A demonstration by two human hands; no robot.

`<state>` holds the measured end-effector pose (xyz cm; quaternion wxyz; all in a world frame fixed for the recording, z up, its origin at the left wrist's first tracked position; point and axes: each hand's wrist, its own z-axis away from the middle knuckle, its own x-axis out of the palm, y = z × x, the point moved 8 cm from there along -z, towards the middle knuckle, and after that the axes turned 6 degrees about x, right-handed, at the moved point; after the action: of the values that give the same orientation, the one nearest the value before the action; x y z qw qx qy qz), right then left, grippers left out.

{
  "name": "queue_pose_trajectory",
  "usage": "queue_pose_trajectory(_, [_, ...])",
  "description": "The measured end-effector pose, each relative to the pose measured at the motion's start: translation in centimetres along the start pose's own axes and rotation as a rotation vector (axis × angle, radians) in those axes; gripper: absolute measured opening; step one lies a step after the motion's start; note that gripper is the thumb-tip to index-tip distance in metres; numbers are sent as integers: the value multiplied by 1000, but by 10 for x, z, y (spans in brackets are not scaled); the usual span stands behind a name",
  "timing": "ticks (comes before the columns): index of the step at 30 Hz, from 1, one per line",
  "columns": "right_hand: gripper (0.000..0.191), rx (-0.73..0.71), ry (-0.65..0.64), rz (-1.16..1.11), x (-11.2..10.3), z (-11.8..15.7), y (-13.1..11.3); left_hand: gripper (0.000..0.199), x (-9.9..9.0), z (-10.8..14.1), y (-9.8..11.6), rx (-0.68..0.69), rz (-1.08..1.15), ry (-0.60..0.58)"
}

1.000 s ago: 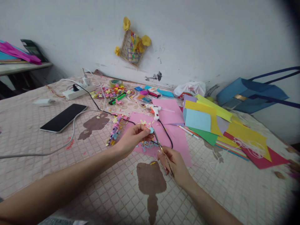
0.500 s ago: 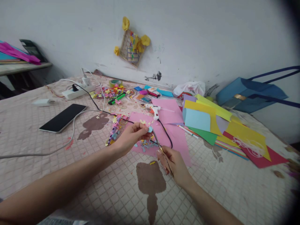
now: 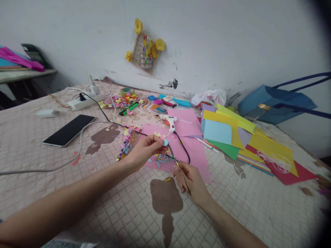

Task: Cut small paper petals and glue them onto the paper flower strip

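Between the fingertips of my left hand (image 3: pixel 148 150) is a small piece of light blue paper (image 3: pixel 166 142). My right hand (image 3: pixel 192 179) grips a pair of scissors (image 3: pixel 174 159), whose blades point up and away, with their tips at the blue paper. Whether the blades are parted I cannot tell. Small blue paper cut-outs (image 3: pixel 159 162) lie below my left hand on a pink sheet (image 3: pixel 199 158). A white glue gun (image 3: pixel 169 122) rests on the pink paper just beyond my hands, its black cord curving toward me.
A stack of coloured paper (image 3: pixel 240 134) lies at right, before a blue bag (image 3: pixel 274 103). Left are a phone (image 3: pixel 69 131), a power strip (image 3: pixel 85 101) and trailing cables. Small paper flowers (image 3: pixel 121 101), a green cutter (image 3: pixel 128 109) and a decorated strip (image 3: pixel 126 144) lie around the middle.
Almost nothing differs. Both hands hold the same pose, with the scissor tips still at the blue paper; the whole view has shifted very slightly.
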<state>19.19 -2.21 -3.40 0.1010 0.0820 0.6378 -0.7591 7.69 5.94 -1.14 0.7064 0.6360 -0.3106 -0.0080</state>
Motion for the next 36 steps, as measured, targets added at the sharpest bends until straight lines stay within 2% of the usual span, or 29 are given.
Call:
queue_pose_trajectory(7, [39,-4,-1,19,0,-1,0,18,-1,-2,1,11,-4,-8])
queue_pose_trajectory(10, [42,37,-4,10,-1,-1,2,17,-1,-3,3,17,-6,-22])
queue_pose_trajectory(13, [46,65,-56,-74,3,-1,-1,17,0,-2,3,10,13,-29])
queue_pose_trajectory(17, [44,26,-112,-136,9,3,-8,17,1,1,-1,-13,34,-6])
queue_pose_trajectory(24, [42,26,-74,-130,11,2,-1,19,3,5,-1,13,11,19])
queue_pose_trajectory(31, [43,11,-48,-100,10,1,-2,19,9,7,-4,-31,47,-27])
queue_pose_trajectory(36, [43,18,-40,-106,10,2,-2,17,9,8,-5,-33,77,0])
